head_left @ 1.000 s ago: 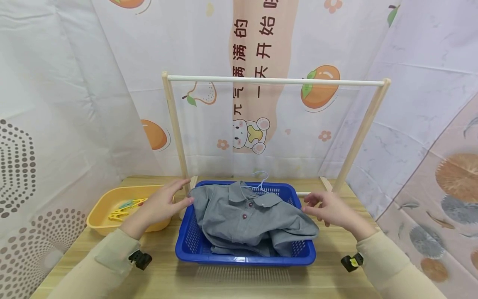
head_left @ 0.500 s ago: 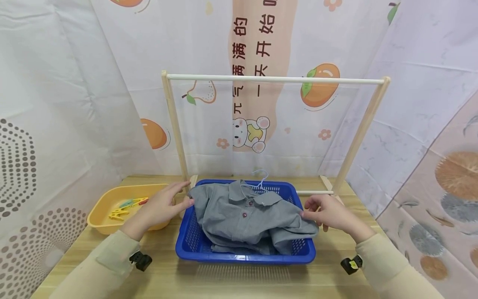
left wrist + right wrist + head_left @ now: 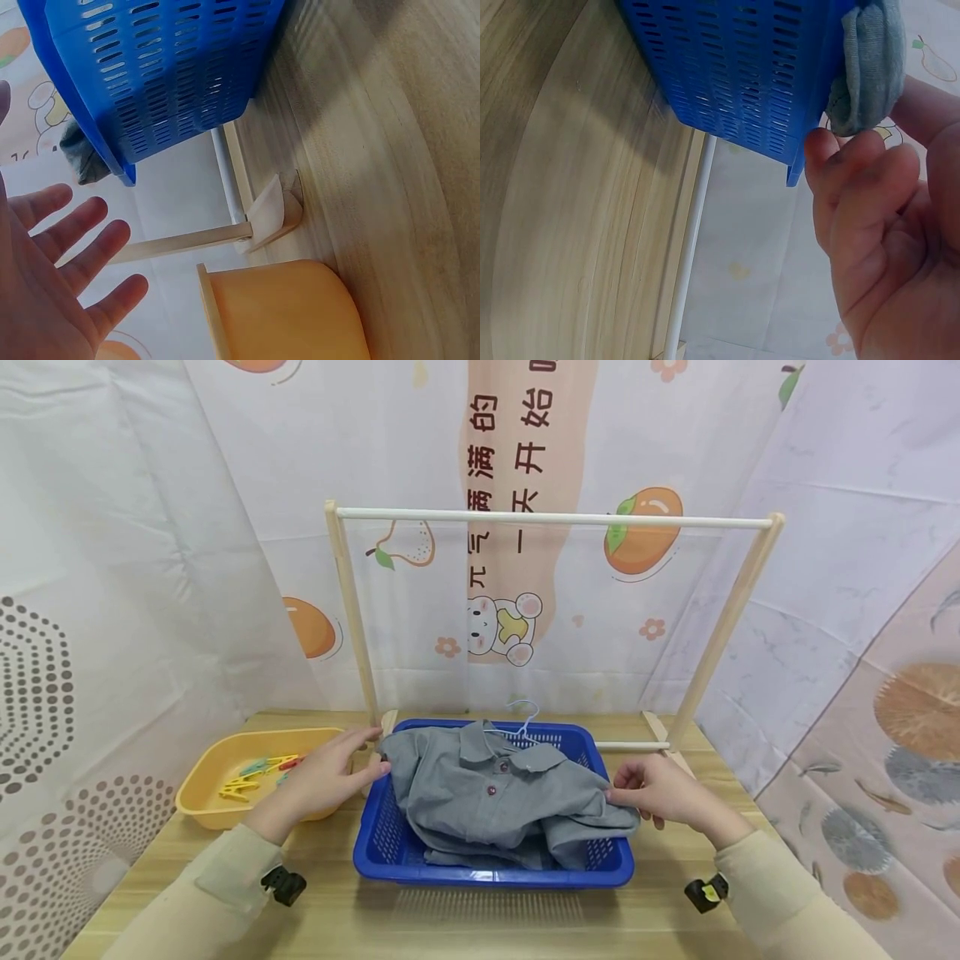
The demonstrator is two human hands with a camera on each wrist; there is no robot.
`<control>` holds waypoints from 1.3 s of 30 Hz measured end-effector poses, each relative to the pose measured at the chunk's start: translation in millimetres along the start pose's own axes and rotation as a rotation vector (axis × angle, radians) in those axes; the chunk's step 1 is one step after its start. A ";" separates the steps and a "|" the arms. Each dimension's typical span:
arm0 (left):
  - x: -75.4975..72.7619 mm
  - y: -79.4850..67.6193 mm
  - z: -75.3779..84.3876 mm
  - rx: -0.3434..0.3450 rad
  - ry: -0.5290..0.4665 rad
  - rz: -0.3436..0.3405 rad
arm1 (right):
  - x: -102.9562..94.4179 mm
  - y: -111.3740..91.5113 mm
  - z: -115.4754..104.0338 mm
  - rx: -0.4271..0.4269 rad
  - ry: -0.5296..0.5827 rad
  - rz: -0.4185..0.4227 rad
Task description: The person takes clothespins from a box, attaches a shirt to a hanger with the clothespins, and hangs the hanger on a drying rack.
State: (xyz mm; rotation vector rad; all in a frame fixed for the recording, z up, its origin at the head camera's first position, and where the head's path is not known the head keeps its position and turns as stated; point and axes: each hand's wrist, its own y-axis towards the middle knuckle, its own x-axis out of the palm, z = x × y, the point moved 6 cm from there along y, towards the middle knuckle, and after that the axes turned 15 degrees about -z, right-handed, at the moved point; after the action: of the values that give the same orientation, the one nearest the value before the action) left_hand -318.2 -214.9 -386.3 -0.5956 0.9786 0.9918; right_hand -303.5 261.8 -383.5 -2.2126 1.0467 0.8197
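Observation:
A grey collared shirt (image 3: 480,785) with dark red buttons lies heaped in the blue basket (image 3: 491,878). The hook of a pale hanger (image 3: 523,718) rises from behind its collar. At the right rim my right hand (image 3: 663,789) pinches the shirt's sleeve between thumb and curled fingers. The cuff (image 3: 870,67) hangs over the basket's edge in the right wrist view, right at the fingertips. My left hand (image 3: 322,781) is spread beside the basket's left rim, its thumb tip close to the other sleeve. In the left wrist view its fingers (image 3: 94,255) are extended and hold nothing.
Behind the basket stands a wooden rack with a white top rod (image 3: 555,518). A yellow tub (image 3: 202,777) with several clothespins (image 3: 240,789) sits to the left, under my left forearm. Everything rests on a wooden tabletop (image 3: 465,935); printed curtains surround it.
My right hand has come in to the sleeve at the basket's right rim, and its thumb has closed onto the cloth. The left hand has barely moved.

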 end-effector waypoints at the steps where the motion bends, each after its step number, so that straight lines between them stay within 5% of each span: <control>1: 0.4 0.1 -0.5 0.001 0.000 0.001 | 0.3 -0.3 -0.1 0.001 0.001 -0.003; 39: 5.9 1.1 -5.1 0.018 -0.011 0.001 | 9.8 -3.3 -4.1 -0.065 -0.015 -0.109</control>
State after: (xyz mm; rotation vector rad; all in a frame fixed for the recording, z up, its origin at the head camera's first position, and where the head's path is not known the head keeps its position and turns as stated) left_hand -320.0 -216.0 -393.9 -0.5745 0.9767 0.9853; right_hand -294.7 256.0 -387.2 -2.2922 0.8948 0.8322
